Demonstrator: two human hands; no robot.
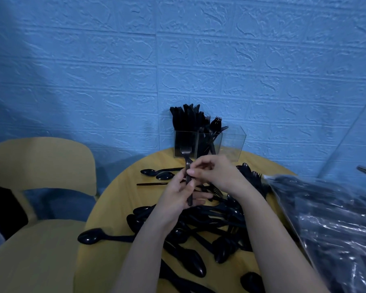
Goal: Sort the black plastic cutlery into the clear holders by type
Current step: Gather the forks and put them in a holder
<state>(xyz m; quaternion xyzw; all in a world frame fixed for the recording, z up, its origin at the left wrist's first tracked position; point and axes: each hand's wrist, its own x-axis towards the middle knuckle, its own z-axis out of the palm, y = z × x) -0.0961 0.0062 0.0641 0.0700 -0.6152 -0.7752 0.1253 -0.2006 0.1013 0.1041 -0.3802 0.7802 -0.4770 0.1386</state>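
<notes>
On a round yellow table [123,199] strewn with cutlery, we see the left hand [178,197] gripping an upright fork [187,166], the right hand [216,174] pinching its handle.

Pretty cramped here tbh. The lower middle of the table [118,199] is buried under a loose cutlery pile [201,227], and the right side is blocked by a crinkly plastic bag [330,225]. Bare tabletop is only found center-left, broken up by a couple of stray spoons [156,174]. The holders [207,142] are parked at the back against the blue wall [178,49]; the two left ones are crammed, the rightmost is seen open. A chair [38,166] crowds the left edge.
</notes>
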